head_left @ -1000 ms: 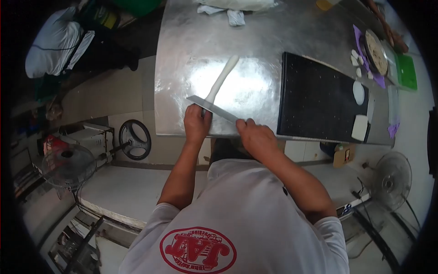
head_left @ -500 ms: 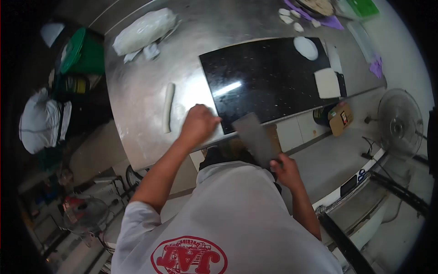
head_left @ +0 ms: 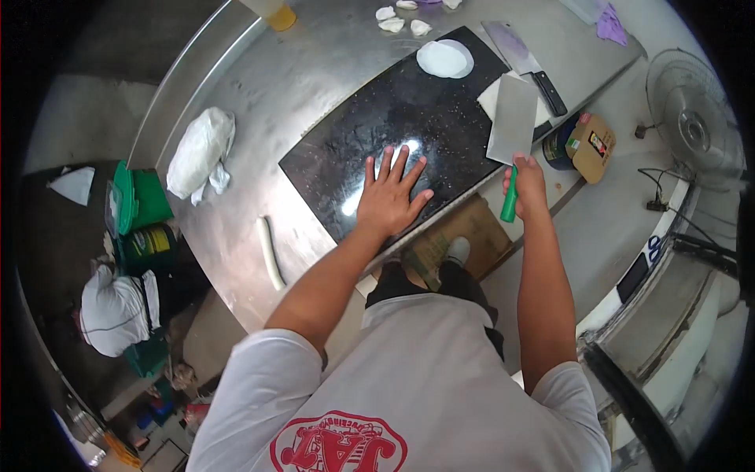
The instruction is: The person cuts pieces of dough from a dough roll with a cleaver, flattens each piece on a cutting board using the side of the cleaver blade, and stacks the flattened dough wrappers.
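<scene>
L hand (head_left: pixel 389 197) is lying flat, fingers spread wide, on the black slab (head_left: pixel 346 149) near its front edge. R hand (head_left: pixel 525 182) is gripping a cleaver (head_left: pixel 513 118) by its green handle, blade pointing up over the slab's right end. A dough rope (head_left: pixel 270 252) is lying on the steel table (head_left: pixel 314 63), left of the slab, w/ a dough disc (head_left: pixel 445 58) at the slab's far end.

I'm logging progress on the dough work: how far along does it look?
Done: a dough rope lies rolled on the steel table, and a flattened disc and small cut pieces sit at the far end. In hand: the right hand grips a green-handled cleaver; the left hand lies flat on the black slab. Left: the rope is uncut.
</scene>
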